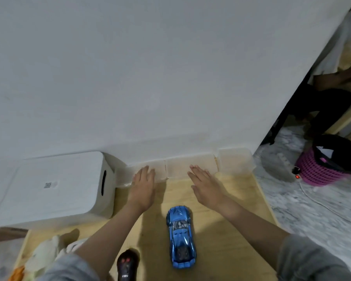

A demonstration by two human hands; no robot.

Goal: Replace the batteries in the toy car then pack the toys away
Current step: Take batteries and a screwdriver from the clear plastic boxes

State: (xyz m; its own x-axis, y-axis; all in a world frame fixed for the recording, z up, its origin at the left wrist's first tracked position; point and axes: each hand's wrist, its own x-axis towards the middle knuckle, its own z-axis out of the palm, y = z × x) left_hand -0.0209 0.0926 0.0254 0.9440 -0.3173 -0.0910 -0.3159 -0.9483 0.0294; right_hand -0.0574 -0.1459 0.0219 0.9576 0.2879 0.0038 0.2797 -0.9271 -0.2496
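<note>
A blue toy car (180, 237) is seen standing on its wheels on a light wooden counter (221, 230), lengthwise between the two forearms and nearer the camera than both hands. Its body is glossy metallic blue, low and sleek like a sports car, with dark windows and black patches at the end closest to the camera. No open hatch can be made out on its top side.

The left hand (143, 184) is stretched forward with the palm down and the fingers flat and together; its fingertips lie on or just over the leftmost of a row of clear plastic boxes (201, 165) set against the white wall (150, 78). Nothing is held in its grip. The right hand (208, 184) is likewise spread flat, fingers extended toward the middle box, and its grip is empty too.

A black remote control (127, 266) with red buttons is found at the near edge of the counter, left of the car. A white lidded bin (53, 189) is placed at the far left, beside the clear boxes. Soft pale toys (43, 258) are heaped at the near left corner. A pink basket (322, 169) is seen on the floor to the right.
</note>
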